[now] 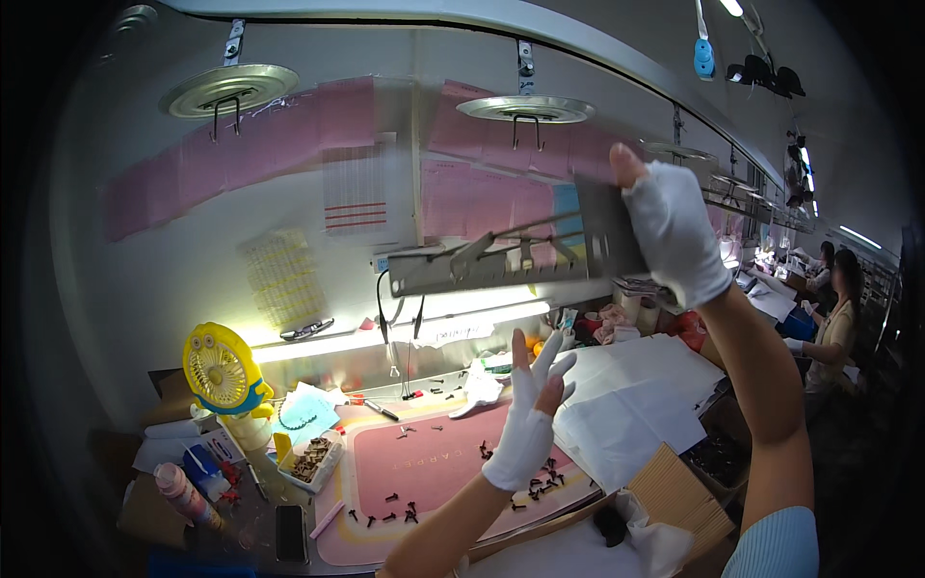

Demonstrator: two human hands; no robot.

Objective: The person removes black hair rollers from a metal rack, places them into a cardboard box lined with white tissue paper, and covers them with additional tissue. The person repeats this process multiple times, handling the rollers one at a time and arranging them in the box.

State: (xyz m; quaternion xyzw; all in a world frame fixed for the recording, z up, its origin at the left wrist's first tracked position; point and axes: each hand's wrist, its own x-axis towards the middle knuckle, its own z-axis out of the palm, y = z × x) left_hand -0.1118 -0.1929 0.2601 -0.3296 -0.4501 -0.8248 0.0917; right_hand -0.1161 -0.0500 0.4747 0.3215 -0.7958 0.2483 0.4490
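My right hand (676,231), in a white glove with the thumb tip bare, is raised at the upper right. It grips a dark grey L-shaped metal frame (614,238) by its wide end plate. The frame's long slotted arm reaches left in front of the wall, with thin bars along it. Lower down, my left hand (522,433), in a similar glove, holds nothing, and its fingers are spread. Beneath it lies a pink mat (426,462) scattered with small black screws (410,513). More dark screws (538,488) lie at the mat's right side.
A yellow fan (220,368), a clear box of small brown parts (312,460), a phone (290,533) and a pink bottle (186,493) stand left. White sheets (636,390) and cardboard (679,498) lie right. Metal discs with hooks (525,108) hang above. A co-worker (835,318) sits farther right.
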